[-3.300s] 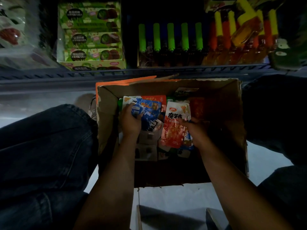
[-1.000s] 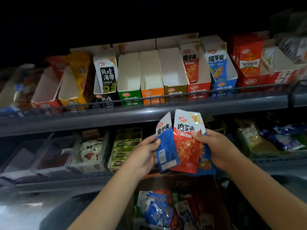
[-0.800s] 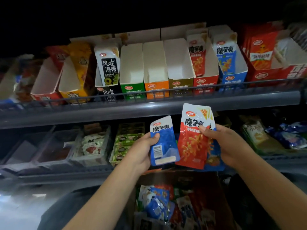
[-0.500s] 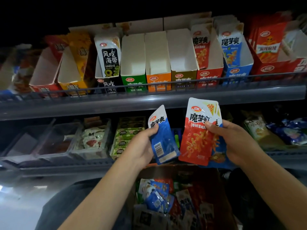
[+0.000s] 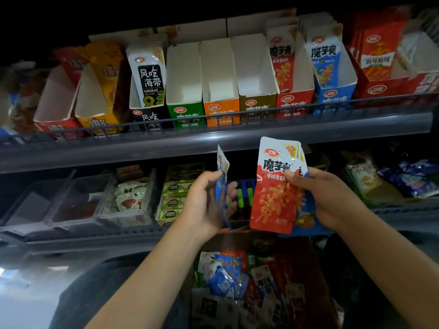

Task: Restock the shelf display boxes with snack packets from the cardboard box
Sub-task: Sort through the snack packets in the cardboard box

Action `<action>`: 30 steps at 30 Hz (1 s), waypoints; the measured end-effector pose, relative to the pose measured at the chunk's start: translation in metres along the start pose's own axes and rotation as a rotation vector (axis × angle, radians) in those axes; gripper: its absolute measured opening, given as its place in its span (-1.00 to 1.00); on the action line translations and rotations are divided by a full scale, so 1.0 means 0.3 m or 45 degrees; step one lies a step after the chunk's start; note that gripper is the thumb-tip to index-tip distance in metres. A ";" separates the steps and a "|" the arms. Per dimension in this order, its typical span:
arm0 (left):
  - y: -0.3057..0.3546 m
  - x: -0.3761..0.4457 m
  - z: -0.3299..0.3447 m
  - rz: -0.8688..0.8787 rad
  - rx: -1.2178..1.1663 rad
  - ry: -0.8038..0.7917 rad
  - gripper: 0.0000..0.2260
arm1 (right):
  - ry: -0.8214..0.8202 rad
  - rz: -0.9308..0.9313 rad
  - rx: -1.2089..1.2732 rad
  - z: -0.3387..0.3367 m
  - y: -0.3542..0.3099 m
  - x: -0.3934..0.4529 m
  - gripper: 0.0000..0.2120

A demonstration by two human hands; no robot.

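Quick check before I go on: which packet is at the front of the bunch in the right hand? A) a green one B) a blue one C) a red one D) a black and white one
C: the right hand grips a bunch whose front packet is the red packet, with a blue one showing behind it; the left hand holds the blue packet edge-on.

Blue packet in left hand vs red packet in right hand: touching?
Apart. The head view shows the blue packet in the left hand separated from the red packet in the right hand; shelf items show in between.
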State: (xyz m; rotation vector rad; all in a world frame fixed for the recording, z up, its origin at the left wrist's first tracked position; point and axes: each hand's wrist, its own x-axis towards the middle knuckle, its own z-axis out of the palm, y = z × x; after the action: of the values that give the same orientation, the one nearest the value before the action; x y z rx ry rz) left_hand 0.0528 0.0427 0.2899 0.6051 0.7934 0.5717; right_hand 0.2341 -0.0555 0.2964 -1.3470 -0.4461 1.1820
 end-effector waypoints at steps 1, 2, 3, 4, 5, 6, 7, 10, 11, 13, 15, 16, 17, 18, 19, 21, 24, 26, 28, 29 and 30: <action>-0.001 0.000 0.000 -0.006 -0.052 -0.025 -0.70 | -0.002 0.008 0.002 0.003 0.001 -0.003 -0.80; -0.003 -0.004 0.004 -0.014 -0.094 -0.050 -0.67 | -0.006 0.017 0.008 0.007 0.002 -0.004 -0.80; -0.005 -0.005 0.007 -0.022 -0.122 -0.077 -0.65 | -0.012 0.027 0.017 0.010 0.004 -0.006 -0.80; -0.010 -0.006 0.011 -0.042 -0.139 -0.118 -0.64 | -0.022 0.036 0.029 0.015 0.007 -0.006 -0.80; -0.016 -0.006 0.013 -0.075 -0.131 -0.158 -0.63 | -0.033 0.044 0.038 0.020 0.009 -0.008 -0.79; -0.020 -0.007 0.017 -0.115 -0.097 -0.198 -0.62 | -0.046 0.051 0.046 0.026 0.010 -0.009 -0.79; -0.025 -0.007 0.021 -0.151 -0.032 -0.230 -0.59 | -0.055 0.054 0.052 0.032 0.013 -0.011 -0.79; -0.043 -0.013 0.040 -0.163 0.217 -0.225 -0.56 | -0.062 0.053 0.075 0.051 0.029 -0.013 -0.82; -0.051 -0.013 0.042 -0.128 0.261 -0.196 -0.55 | -0.052 0.050 0.079 0.057 0.037 -0.013 -0.83; -0.066 -0.009 0.044 -0.010 0.310 -0.133 -0.66 | -0.024 0.028 0.086 0.069 0.052 -0.013 -0.87; -0.077 -0.004 0.041 0.109 0.350 -0.072 -0.84 | 0.009 0.003 0.111 0.079 0.064 -0.011 -0.90; -0.080 -0.003 0.039 0.153 0.379 -0.046 -0.87 | 0.028 -0.005 0.122 0.083 0.068 -0.011 -0.90; -0.081 -0.001 0.037 0.192 0.407 -0.029 -0.86 | 0.050 -0.014 0.123 0.085 0.070 -0.010 -0.90; -0.082 0.002 0.034 0.232 0.427 -0.021 -0.85 | 0.073 -0.025 0.117 0.086 0.071 -0.009 -0.89; -0.083 0.005 0.030 0.265 0.449 -0.021 -0.84 | 0.095 -0.038 0.109 0.085 0.071 -0.008 -0.88; -0.084 0.004 0.028 0.304 0.485 -0.030 -0.81 | 0.116 -0.049 0.101 0.082 0.068 -0.005 -0.87; -0.081 -0.003 0.031 0.315 0.510 -0.045 -0.75 | 0.116 -0.027 0.082 0.078 0.065 -0.003 -0.83; -0.084 -0.005 0.034 0.306 0.522 -0.072 -0.75 | 0.136 -0.022 0.088 0.079 0.069 -0.001 -0.80; -0.091 -0.005 0.034 0.309 0.519 -0.094 -0.76 | 0.149 -0.019 0.136 0.084 0.079 0.003 -0.76; -0.095 -0.006 0.033 0.317 0.525 -0.098 -0.75 | 0.154 -0.016 0.155 0.086 0.084 0.005 -0.75; -0.098 -0.006 0.032 0.328 0.541 -0.100 -0.73 | 0.161 -0.018 0.168 0.088 0.089 0.006 -0.76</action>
State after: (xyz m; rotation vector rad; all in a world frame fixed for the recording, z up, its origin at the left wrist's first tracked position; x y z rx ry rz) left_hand 0.0665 0.0186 0.2760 1.1259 0.7725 0.6131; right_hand 0.2026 -0.0459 0.2785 -1.2937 -0.2816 1.0887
